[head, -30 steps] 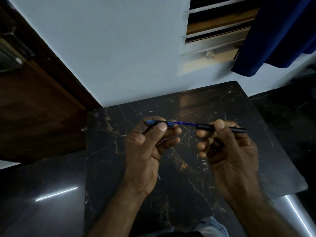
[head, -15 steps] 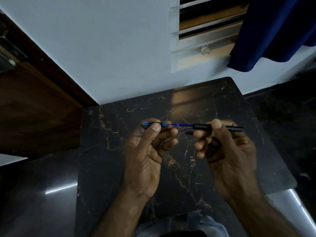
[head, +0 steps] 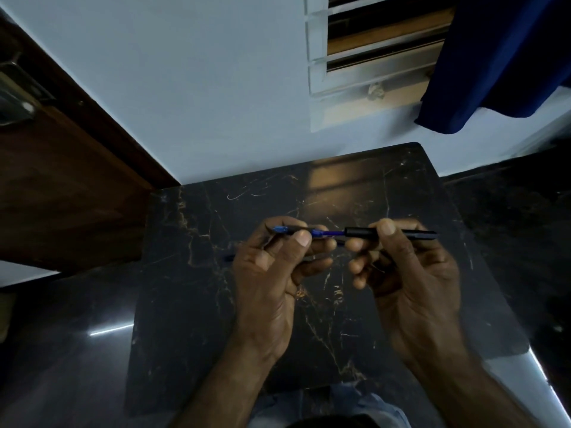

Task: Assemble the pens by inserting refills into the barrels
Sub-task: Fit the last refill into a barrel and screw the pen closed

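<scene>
Above the black marble table (head: 401, 186), both hands hold one pen lying level. My right hand (head: 411, 273) pinches the black barrel (head: 360, 232) between thumb and fingers; its far end pokes out to the right. My left hand (head: 272, 273) grips the blue refill (head: 329, 233), whose blue front end sticks out left of the thumb. A short stretch of refill shows between the two hands and enters the barrel's mouth. Another dark thin part seems to lie under my left fingers, too dim to identify.
The small table stands against a pale wall (head: 216, 88). A brown wooden door (head: 61, 186) is at the left, a louvred window (head: 370, 57) and a blue curtain (head: 494, 57) at the upper right. Dark glossy floor surrounds the table.
The visible stretch of blue refill between my hands has grown shorter as the hands came closer. The camera view shifted slightly.
</scene>
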Available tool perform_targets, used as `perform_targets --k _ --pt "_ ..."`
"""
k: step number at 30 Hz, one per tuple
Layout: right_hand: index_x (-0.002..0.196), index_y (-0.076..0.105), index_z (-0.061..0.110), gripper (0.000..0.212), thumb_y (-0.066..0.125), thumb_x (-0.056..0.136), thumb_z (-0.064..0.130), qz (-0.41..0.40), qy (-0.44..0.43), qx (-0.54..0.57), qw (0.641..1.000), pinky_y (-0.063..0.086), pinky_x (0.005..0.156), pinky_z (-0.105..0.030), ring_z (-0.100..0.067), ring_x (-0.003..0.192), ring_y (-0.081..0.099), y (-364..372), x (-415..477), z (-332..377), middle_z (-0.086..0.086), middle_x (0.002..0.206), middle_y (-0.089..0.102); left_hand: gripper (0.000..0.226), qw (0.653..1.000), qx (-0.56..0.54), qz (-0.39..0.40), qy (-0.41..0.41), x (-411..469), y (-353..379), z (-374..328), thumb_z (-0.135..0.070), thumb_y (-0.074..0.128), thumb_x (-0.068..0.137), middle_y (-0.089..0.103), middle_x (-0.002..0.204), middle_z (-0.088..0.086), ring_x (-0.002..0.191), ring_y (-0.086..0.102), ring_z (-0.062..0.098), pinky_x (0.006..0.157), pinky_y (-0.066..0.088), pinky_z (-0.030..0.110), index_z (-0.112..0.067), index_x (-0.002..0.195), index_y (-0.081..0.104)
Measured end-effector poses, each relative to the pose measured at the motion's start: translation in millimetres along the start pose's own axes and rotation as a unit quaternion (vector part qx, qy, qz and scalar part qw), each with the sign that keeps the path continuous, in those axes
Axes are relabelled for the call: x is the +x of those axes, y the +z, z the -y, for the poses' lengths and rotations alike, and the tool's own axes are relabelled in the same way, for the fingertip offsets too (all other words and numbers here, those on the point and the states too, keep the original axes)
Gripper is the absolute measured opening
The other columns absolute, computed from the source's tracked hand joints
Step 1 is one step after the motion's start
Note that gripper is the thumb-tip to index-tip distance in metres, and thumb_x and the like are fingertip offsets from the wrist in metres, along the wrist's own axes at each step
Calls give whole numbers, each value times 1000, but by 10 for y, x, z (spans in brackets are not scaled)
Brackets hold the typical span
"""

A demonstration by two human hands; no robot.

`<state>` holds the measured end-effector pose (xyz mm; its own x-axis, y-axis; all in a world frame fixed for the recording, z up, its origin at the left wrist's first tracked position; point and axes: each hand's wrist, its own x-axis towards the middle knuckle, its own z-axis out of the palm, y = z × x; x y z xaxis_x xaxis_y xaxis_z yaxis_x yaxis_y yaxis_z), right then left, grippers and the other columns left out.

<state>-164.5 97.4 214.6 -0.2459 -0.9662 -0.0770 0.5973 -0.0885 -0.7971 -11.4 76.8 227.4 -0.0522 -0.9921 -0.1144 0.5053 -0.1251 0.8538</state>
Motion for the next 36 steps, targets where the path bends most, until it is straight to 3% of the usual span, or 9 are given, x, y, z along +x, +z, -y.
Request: perform_targets --k 5,9,16,24,30,34,36 --pt "95 70 9 14 70 94 23 29 -1 -5 1000 55 50 -29 -26 62 70 -20 65 46 -21 83 74 12 1000 11 -11 12 17 36 18 -18 74 88 80 98 7 90 81 20 71 64 27 -22 98 79" --pt "98 69 6 28 80 87 30 60 -1 -31 998 56 50 -33 -28 63 70 -17 119 84 -17 79 72 12 996 81 -6 42 34 61 55 -21 76 89 78 104 18 95 79 35 73 65 38 -19 100 77" --pt "104 76 9 20 80 87 20 122 -34 -96 987 57 54 -35 -34 73 72 -164 234 164 -24 91 74 11 997 69 -12 23 44 90 13 -25 76 86 80 92 3 85 78 15 63 62 26 -28 94 83" --pt "108 76 3 21 78 88 9 183 -45 -133 973 59 55 -35 -34 75 74 -342 332 167 -20 94 76 9 989 143 -12 44 5 89 29 -25 78 88 78 87 5 81 75 16 59 61 29 -23 96 82" --pt "98 77 5 19 77 92 23 206 0 -140 969 55 48 -32 -31 54 70 -360 387 189 -17 73 74 12 988 137 -17 64 -39 59 91 -22 78 88 78 90 5 85 76 18 59 62 30 -22 99 82" --pt "75 74 8 43 70 95 46 198 43 -204 958 41 38 -24 -20 30 50 -344 436 110 -7 43 57 18 987 140 -49 67 -51 12 145 -31 84 85 78 92 9 86 77 21 60 62 30 -24 101 83" --pt "78 74 9 47 64 99 49 204 41 -222 953 37 39 -24 -19 30 43 -311 457 50 -5 41 51 16 984 139 -71 83 -42 -34 173 -28 81 86 79 91 7 86 78 18 59 62 30 -26 101 84"
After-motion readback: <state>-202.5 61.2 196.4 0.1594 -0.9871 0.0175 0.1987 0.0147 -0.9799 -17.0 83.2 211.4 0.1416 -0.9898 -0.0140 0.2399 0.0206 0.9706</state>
